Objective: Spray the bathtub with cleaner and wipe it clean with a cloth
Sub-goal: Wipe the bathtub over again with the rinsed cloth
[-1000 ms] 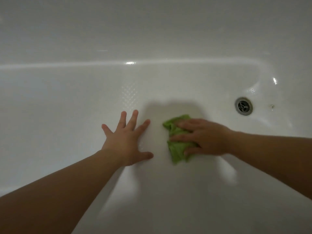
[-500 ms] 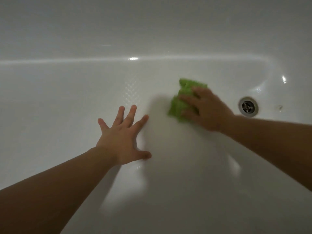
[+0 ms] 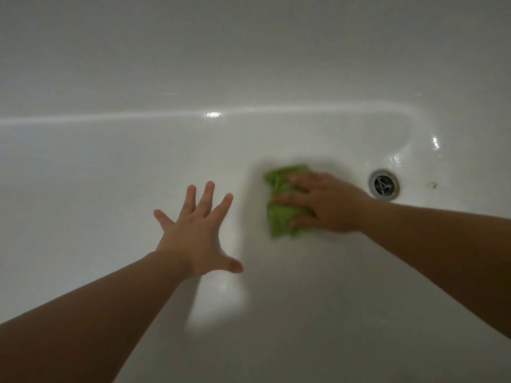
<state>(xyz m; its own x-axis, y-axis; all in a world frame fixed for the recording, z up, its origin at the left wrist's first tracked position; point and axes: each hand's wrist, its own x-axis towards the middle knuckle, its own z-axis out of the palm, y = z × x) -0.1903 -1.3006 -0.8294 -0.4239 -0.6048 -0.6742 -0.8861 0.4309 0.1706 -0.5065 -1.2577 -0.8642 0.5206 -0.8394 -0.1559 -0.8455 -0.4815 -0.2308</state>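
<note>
Green cloth (image 3: 282, 214), soft, light and crumpled, lies on the bathtub (image 3: 110, 175) floor left of the drain (image 3: 383, 185); right hand (image 3: 329, 203) presses it flat-fingered. Left hand (image 3: 196, 230) braces, fingers (image 3: 206, 197) spread.

Count of items in the bathtub (image 3: 83, 175)

One green cloth (image 3: 282, 214) and two hands, left hand (image 3: 197, 236) and right hand (image 3: 329, 205), all lying left of the one drain (image 3: 383, 185); one small dark speck (image 3: 433, 185) right of the drain.
</note>
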